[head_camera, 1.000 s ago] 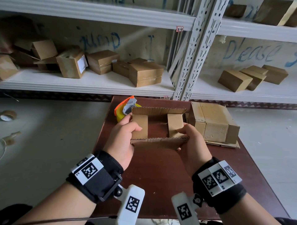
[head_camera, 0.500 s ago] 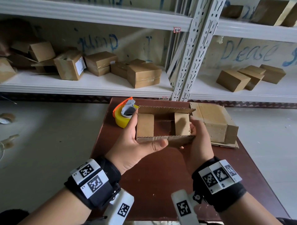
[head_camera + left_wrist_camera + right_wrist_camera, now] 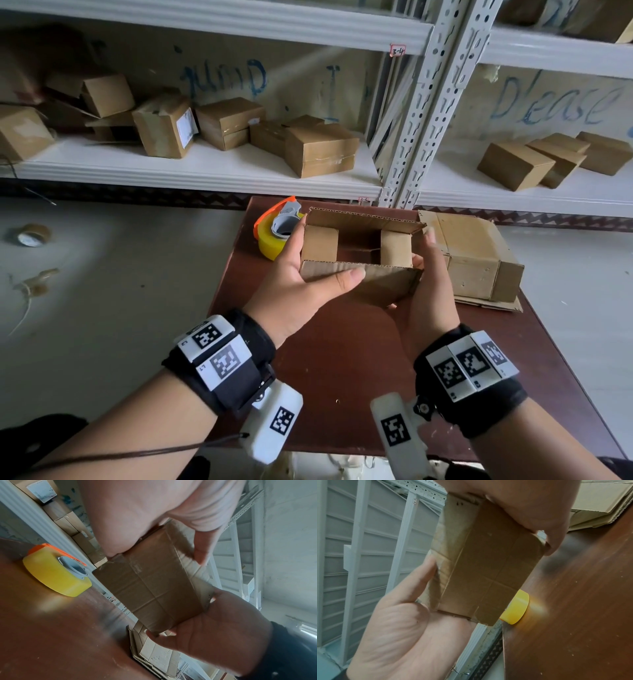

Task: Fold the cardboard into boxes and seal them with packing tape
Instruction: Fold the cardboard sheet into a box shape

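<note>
Box [image 3: 359, 253] of cardboard sits raised over the brown surface [image 3: 342, 359] in the head view, top open, two small flaps folded in. Left hand [image 3: 294, 291] grips its left end, thumb along the near wall; right hand [image 3: 428, 294] clasps the right end. Tape roll [image 3: 274, 236] stands just behind-left.

Left wrist view: fingers [image 3: 202, 550] curl round the box edge.

Right wrist view: box bottom [image 3: 479, 568] faces the camera, held between both palms

Your head camera looks forward and down over the table [image 3: 342, 370] toward the shelving [image 3: 219, 171], while both wrist cameras peer up close along your palms, all three sharing the cardboard box [image 3: 359, 274] and yellow tape roll [image 3: 270, 245].
</note>
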